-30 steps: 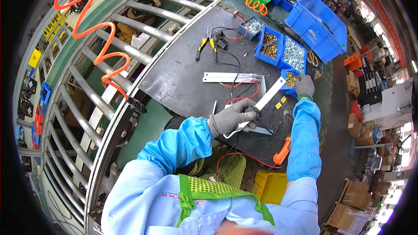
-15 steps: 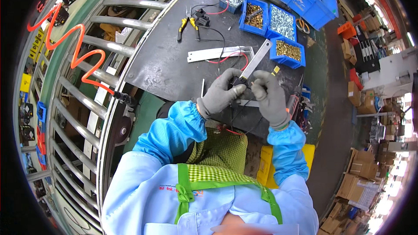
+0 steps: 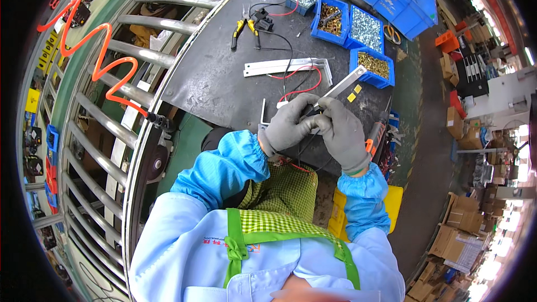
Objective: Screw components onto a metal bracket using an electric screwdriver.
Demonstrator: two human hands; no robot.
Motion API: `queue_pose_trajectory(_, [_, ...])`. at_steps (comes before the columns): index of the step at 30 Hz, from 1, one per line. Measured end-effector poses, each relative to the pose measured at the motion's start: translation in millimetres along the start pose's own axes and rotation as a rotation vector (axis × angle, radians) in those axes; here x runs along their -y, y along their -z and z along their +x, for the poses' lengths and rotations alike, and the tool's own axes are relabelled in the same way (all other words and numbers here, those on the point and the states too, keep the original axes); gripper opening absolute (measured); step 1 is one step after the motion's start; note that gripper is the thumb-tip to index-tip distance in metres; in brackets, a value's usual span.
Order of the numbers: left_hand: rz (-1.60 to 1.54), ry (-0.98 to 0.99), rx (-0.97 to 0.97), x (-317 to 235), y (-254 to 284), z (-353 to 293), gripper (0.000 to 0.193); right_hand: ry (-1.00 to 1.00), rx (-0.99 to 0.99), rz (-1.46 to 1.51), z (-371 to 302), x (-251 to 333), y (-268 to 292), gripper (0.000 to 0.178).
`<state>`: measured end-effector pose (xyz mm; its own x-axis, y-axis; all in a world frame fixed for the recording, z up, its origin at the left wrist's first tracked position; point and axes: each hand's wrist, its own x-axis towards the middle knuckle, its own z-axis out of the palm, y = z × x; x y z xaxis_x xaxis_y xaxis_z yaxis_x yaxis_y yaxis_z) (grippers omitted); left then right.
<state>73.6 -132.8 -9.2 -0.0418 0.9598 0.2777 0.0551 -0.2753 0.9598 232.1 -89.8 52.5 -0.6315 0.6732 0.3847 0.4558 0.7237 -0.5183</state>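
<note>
Both hands wear grey gloves and meet over the near part of the workbench. My left hand (image 3: 288, 127) is closed round the lower end of a flat silver metal bar (image 3: 342, 83), which slants up to the right. A small dark part at that end is mostly hidden by the fingers. My right hand (image 3: 345, 134) is pinched at the same end, its fingertips touching those of the left. Thin cables run below the hands. Beyond them lies an L-shaped silver bracket (image 3: 274, 67) with a red wire (image 3: 320, 78) beside it. Two small yellow pieces (image 3: 351, 97) lie right of the bar.
Yellow-handled pliers (image 3: 244, 27) lie farther back on the dark workbench (image 3: 207, 78). Blue bins hold brass screws (image 3: 373, 66) and silver fasteners (image 3: 366, 29); scissors (image 3: 392, 34) lie behind. An orange-and-grey tool (image 3: 376, 134) is at the right edge. Metal rollers (image 3: 151, 56) run along the left.
My right hand has moved left and closed in against the left hand. The bar has tilted lower toward the right, its far end now in front of the brass screw bin.
</note>
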Motion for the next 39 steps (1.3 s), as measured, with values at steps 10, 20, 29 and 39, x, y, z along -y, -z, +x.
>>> queue_pose_trajectory(10, [0.128, 0.021, 0.083, -13.7, 9.3, 6.6, 0.044, -0.207, -0.138, -0.147, 0.0, 5.3, -0.6, 0.038])
queue_pose_trajectory(20, [-0.703, 0.402, 0.137, -8.9, 17.0, 5.9, 0.033, -0.043, 0.041, -0.664, -35.5, -94.7, 81.9, 0.027])
queue_pose_trajectory(29, [-0.858, 0.493, 0.217, -12.5, 15.3, 4.4, 0.028, 0.269, 0.604, -0.855, -85.3, -160.0, 84.1, 0.037])
queue_pose_trajectory(39, [-0.711, 0.536, 0.142, -2.7, 10.2, 11.8, 0.026, 0.119, -0.747, 0.326, -52.8, -41.9, 84.2, 0.045])
